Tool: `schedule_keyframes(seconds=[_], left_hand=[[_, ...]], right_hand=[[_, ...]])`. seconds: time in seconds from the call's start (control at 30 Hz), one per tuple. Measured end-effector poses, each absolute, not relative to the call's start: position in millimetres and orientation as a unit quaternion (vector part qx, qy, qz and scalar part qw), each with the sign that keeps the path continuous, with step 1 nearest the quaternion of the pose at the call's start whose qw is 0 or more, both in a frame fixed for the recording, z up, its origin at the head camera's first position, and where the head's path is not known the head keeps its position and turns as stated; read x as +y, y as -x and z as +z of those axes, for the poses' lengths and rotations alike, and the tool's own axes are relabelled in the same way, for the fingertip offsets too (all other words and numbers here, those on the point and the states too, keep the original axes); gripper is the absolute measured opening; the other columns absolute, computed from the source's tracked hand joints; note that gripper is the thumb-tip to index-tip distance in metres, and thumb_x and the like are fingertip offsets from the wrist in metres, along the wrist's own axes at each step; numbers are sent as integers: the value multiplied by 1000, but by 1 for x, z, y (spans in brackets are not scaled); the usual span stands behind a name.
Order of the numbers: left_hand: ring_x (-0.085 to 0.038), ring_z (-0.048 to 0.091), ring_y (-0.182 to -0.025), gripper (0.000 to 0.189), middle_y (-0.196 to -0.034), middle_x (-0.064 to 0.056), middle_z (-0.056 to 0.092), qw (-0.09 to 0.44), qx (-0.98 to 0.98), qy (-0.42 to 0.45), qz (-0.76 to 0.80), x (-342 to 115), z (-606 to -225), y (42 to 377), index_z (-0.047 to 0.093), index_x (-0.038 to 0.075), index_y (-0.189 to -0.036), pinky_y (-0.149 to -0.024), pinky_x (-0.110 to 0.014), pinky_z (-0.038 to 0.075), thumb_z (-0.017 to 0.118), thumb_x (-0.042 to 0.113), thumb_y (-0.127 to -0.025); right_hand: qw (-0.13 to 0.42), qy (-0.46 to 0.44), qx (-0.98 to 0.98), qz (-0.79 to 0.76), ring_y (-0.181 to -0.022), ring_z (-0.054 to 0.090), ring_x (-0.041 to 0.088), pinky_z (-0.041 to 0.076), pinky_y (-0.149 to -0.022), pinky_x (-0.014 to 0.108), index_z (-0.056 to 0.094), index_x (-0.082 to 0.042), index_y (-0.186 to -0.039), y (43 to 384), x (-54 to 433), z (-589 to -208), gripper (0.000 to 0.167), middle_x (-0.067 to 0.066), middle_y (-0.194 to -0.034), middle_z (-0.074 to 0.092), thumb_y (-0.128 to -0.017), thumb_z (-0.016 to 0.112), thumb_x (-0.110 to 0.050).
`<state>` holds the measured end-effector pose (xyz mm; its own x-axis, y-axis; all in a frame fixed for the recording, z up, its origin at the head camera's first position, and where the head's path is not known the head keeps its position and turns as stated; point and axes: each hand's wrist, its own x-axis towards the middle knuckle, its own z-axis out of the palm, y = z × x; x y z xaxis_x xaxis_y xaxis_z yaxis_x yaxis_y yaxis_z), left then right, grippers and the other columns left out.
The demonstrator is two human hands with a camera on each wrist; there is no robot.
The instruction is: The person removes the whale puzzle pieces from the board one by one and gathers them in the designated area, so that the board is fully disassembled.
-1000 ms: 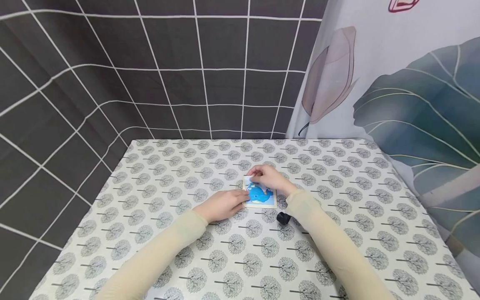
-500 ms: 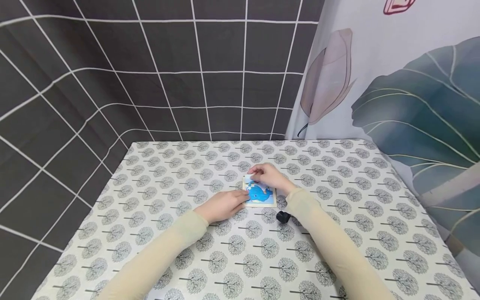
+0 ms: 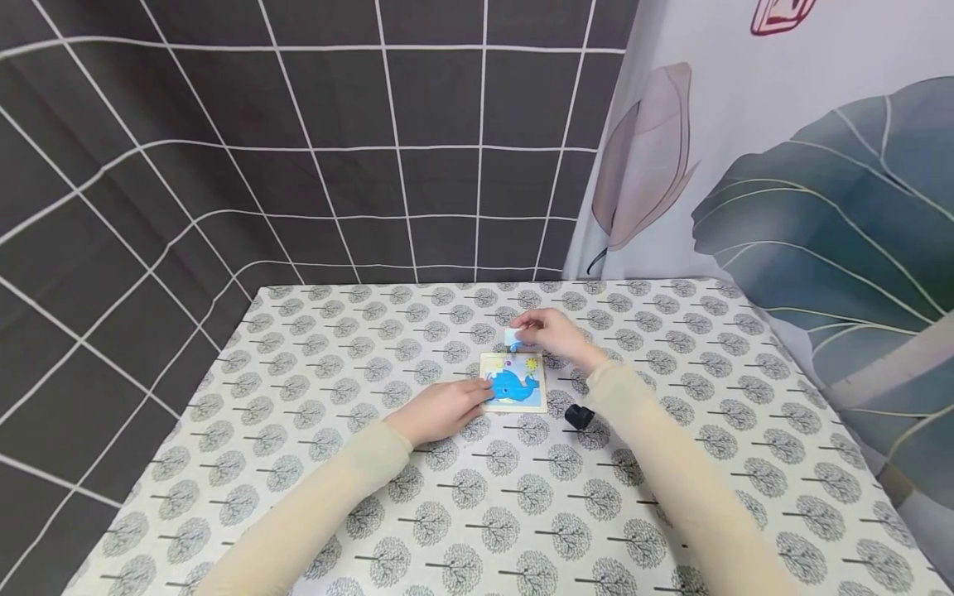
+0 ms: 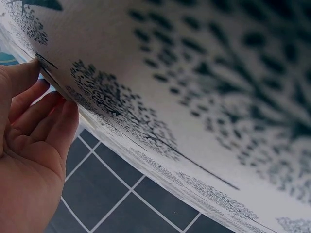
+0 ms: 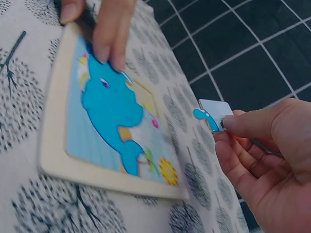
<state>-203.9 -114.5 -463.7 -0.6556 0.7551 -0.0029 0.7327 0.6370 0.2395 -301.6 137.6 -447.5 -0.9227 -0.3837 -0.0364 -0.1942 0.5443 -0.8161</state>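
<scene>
A small wooden jigsaw puzzle [image 3: 542, 389] with a blue whale picture lies on the table. My left hand [image 3: 443, 408] rests at its left side; in the right wrist view, straight fingers [image 5: 102, 51] press on the whale and the thumb sits by the frame's edge. Between thumb and fingers my right hand [image 3: 555, 338] pinches a light-blue puzzle piece [image 5: 216, 114] with a bright blue marking. It is held beyond the puzzle's far edge, apart from the frame. A bare wooden recess [image 5: 143, 97] shows beside the whale. The left wrist view shows the left hand [image 4: 41, 131] partly cut off.
A cloth with grey tree prints covers the table [image 3: 335, 488]. A dark grid-patterned curtain [image 3: 440, 178] hangs behind it, and a leaf-print curtain [image 3: 842, 215] stands at the right. A small black object [image 3: 579, 416] shows beside the right wrist.
The right hand has lifted the light-blue piece out of the puzzle and carried it a little away and to the right. The left hand has stayed on the puzzle.
</scene>
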Motion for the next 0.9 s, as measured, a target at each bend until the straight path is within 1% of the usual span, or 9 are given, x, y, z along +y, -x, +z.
schedule_keyframes(seconds=[0.17,0.37,0.53,0.73,0.8,0.9], left_hand=[[-27,48,-138,40,-149,-12,52,51,902,-414,112,-114,-463,203,58,5,-140,-116,-43,39,56,22,-104],[-27,48,-138,40,-149,-12,52,48,903,-412,110,-113,-462,201,58,5,-140,-116,-42,38,56,22,-104],[-26,47,-139,40,-150,-11,51,49,905,-409,110,-113,-463,200,57,5,-141,-117,-42,38,56,23,-104],[-27,47,-139,40,-150,-12,51,45,903,-411,112,-113,-464,201,57,5,-141,-117,-42,37,55,21,-105],[-26,47,-139,40,-150,-11,51,44,904,-410,110,-113,-464,200,56,5,-141,-117,-41,37,55,21,-105],[-26,47,-139,40,-150,-11,51,44,906,-407,110,-112,-463,199,56,5,-142,-117,-41,36,55,21,-105]], right_hand=[[108,158,864,-467,-94,60,24,55,-87,39,68,-5,-120,303,153,-445,27,11,-105,65,-94,68,-11],[97,152,883,-434,-95,60,23,51,-89,39,68,-6,-122,305,173,-443,30,10,-107,67,-94,68,-16],[103,134,887,-430,-94,60,24,53,-83,35,67,-4,-123,302,189,-442,30,11,-107,66,-95,67,-14],[109,119,891,-425,-86,60,23,56,-76,34,67,-1,-122,298,208,-444,29,11,-100,66,-95,67,-11],[112,119,892,-423,-87,61,23,57,-77,36,66,0,-122,297,214,-448,29,12,-101,66,-95,66,-10],[119,112,894,-418,-92,60,24,54,-86,39,66,1,-122,296,222,-454,30,12,-104,65,-95,67,-12]])
